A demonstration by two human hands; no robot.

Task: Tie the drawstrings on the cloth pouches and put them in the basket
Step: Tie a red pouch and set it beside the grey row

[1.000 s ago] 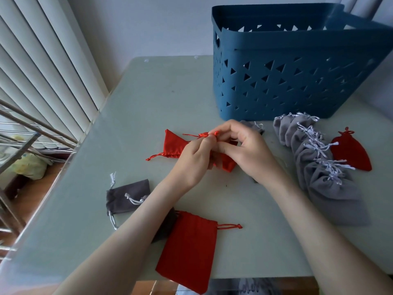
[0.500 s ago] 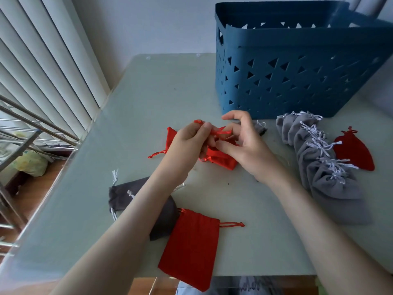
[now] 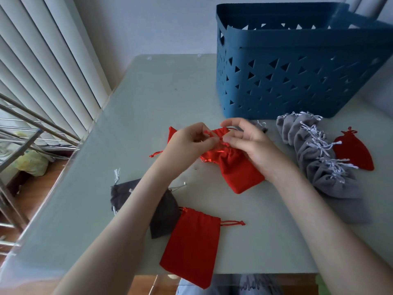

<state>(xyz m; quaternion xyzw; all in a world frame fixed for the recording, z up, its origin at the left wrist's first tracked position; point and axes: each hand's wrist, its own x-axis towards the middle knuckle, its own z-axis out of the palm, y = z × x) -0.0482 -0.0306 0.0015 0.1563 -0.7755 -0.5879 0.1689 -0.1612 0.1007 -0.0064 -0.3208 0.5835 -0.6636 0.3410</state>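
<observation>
- The red pouch (image 3: 236,169) lay on the table (image 3: 161,96) at mid-frame, its long axis running from the gathered mouth at 11 o'clock to the flat bottom at 5 o'clock
- Its drawstring (image 3: 209,134) rose from the mouth into the gap between the two hands, so the knot work sat right at the 11 o'clock end
- The left hand (image 3: 189,142) came in from 7 o'clock and pinched the cord between thumb and curled fingertips
- The right hand (image 3: 249,143) came in from 5 o'clock, lying over the pouch's upper edge; thumb and middle fingers seemed to nip the cord, the forefinger lifted straight and free
- Both hands were equally near the mouth; the knot looked unfinished, though the cord's crossing was too small to read
- The basket (image 3: 297,81) stood at 1 o'clock from the pouch, nearer the right hand, which would likely make the drop
- A row of tied grey pouches (image 3: 325,169) lay at 3 o'clock, with a tied red pouch (image 3: 355,154) just beyond
- An untied red pouch (image 3: 191,248) lay at 7 o'clock, overlapping a dark grey pouch (image 3: 164,211)
- A further red pouch (image 3: 172,133) showed at 10 o'clock, partly hidden behind the left hand
</observation>
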